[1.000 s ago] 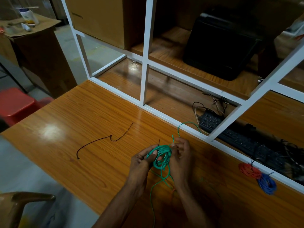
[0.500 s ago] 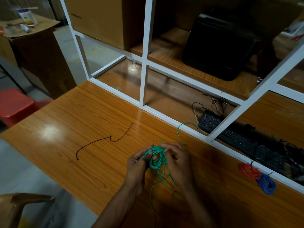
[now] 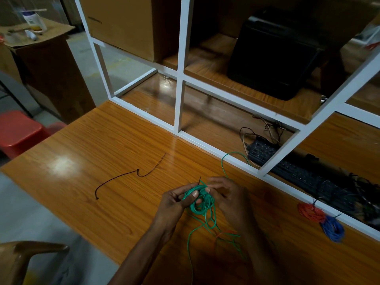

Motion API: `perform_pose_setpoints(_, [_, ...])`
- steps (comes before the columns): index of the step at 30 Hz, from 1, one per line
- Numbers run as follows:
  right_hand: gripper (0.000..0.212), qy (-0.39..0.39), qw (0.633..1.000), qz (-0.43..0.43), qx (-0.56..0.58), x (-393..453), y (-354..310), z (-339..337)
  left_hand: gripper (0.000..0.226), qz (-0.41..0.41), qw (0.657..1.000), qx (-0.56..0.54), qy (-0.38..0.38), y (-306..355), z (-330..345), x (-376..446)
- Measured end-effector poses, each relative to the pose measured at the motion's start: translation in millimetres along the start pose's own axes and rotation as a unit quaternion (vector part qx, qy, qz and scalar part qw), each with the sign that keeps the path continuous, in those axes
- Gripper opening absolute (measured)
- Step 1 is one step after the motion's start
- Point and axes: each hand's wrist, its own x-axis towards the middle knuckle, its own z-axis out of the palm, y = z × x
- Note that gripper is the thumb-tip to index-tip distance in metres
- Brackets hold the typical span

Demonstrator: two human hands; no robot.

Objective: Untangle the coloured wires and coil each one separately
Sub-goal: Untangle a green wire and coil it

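Both hands are clamped on the green wire (image 3: pixel 200 202), a loose bundle of loops held just above the desk (image 3: pixel 102 145) near the middle of its near edge. The left hand (image 3: pixel 174 201) grips the bundle from its left side, thumb laid across the top strands, while the right hand (image 3: pixel 227 195) closes on it from the right, its fingers curled over the loops (the two hands nearly touch across the coil). One free green end arcs from the right hand up toward the desk's far edge, reaching the white frame (image 3: pixel 181 64) that stands along it; other green strands trail down from the bundle toward the near edge, crossing a thin orange strand (image 3: pixel 223 234) that lies on the wood there. A black wire (image 3: pixel 127 174) lies uncoiled and well apart toward the desk's left side. By the far edge on the right, a red coil (image 3: pixel 310 212) and a blue coil (image 3: pixel 333 229) rest touching each other, just in front of the frame's lower rail. Behind that rail lies a black keyboard (image 3: pixel 287 167).
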Motion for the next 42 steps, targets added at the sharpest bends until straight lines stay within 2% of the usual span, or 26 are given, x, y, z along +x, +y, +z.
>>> perform_pose_setpoints(5, [0.025,-0.05,0.986,-0.103,-0.124,3.3,0.5,1.5,0.027,0.014,1.0,0.017,0.003,-1.6,5.3,-0.7])
perform_pose_setpoints(10, [0.03,-0.094,0.98,-0.116,-0.13,5.2,-0.4,1.7,0.028,0.027,0.999,0.022,-0.005,-2.8,7.8,-3.5])
perform_pose_setpoints(13, [0.028,-0.108,0.987,-0.079,-0.088,6.2,-3.0,1.7,0.024,0.025,1.0,0.01,0.003,-8.9,8.1,-2.2])
perform_pose_setpoints(18, [0.019,-0.052,0.998,0.01,0.019,-1.6,-3.0,0.5,0.021,-0.004,0.995,-0.038,0.093,-16.8,6.3,5.8])
perform_pose_setpoints(23, [0.031,-0.056,0.991,0.062,-0.109,-8.8,9.6,1.0,0.027,0.006,0.992,-0.071,0.1,-14.2,4.8,10.5])
perform_pose_setpoints(26, [0.037,-0.066,0.987,0.081,-0.121,-8.0,6.0,-1.1,0.025,-0.004,0.989,-0.092,0.113,-16.2,8.4,11.8])
perform_pose_setpoints(30, [0.041,-0.108,0.983,0.132,-0.07,-9.8,1.0,-3.7,0.024,-0.003,0.984,-0.13,0.126,-11.3,8.0,13.4])
perform_pose_setpoints(33, [0.028,-0.097,0.978,0.181,0.04,-13.8,-4.4,-2.5,0.025,0.001,0.981,-0.145,0.131,-4.9,6.2,15.4])
perform_pose_setpoints(36, [0.023,-0.09,0.952,0.244,0.164,-14.6,-15.8,-6.4,0.028,0.011,0.981,-0.137,0.133,-4.0,4.5,15.1])
perform_pose_setpoints(42, [0.016,-0.085,0.887,0.302,0.34,-16.1,-21.4,-16.0,0.028,0.032,0.983,-0.128,0.13,-3.4,5.7,12.9])
